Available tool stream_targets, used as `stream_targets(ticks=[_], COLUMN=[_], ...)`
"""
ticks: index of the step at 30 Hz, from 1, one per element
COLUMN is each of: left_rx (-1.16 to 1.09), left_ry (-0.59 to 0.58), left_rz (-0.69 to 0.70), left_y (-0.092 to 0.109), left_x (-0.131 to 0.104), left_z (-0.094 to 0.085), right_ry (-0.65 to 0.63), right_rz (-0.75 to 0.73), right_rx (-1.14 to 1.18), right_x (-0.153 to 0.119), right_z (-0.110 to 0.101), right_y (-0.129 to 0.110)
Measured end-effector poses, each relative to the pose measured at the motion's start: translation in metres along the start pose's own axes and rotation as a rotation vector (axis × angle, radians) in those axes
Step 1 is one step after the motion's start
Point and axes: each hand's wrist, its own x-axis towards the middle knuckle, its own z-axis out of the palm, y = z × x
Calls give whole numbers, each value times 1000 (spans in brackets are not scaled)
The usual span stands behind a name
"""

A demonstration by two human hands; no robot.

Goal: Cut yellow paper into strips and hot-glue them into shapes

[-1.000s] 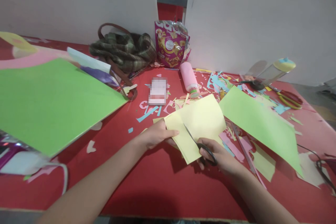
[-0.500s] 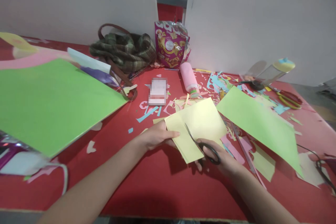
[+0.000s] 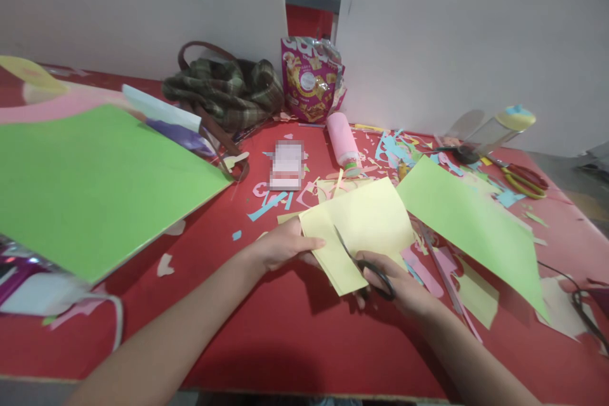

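Yellow paper [image 3: 368,206]: held up at the middle over the red table [image 3: 266,342], between the two hands; its left edge looks layered, and its far right part has swung slightly outward since half a second ago
Scissors [image 3: 356,259]: one blade lies over the paper, pointing away and to the left, the other hidden beneath; the handles sit a little closer in than half a second ago, while the visible tip has barely moved
Cut: near part looks parted from the sheet along the blade; the small shift suggests cutting under way, with little length gained
Left hand [image 3: 280,246]: pinches the paper's left edge, thumb on top, fingers below, with no gap; its place is much the same
Right hand [image 3: 402,285]: curled round the scissors' handles; exact spread of the loops cannot be told, as fingers cover part
Light green sheet [image 3: 471,235]: just right of the paper, over pink strips
Paper scraps [image 3: 392,149]: scattered beyond, around a pink bottle [image 3: 340,136] lying on its side
Snack bag [image 3: 308,79]: upright at the back, beside a plaid bag [image 3: 228,92]
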Motion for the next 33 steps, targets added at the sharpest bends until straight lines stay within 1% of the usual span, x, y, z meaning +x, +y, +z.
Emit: stream_targets(ticks=[9, 15, 20, 25, 33], left_rx=[-23, -41, -41, -93, -108], left_ry=[-14, -16, -4, -28, -29], left_rz=[1, 0, -25, -3, -22], left_y=[-1, -1, -2, -5, -6], left_x=[2, 2, 2, 4, 3], left_z=[-1, -1, 0, 0, 0], right_ry=[10, 40, 23, 22, 25], right_rz=[3, 23, 39, 16, 4], right_rx=[18, 30, 59, 77, 90], right_x=[1, 1, 1, 1, 2], right_z=[2, 2, 3, 4, 4], right_y=[0, 1, 2, 4, 3])
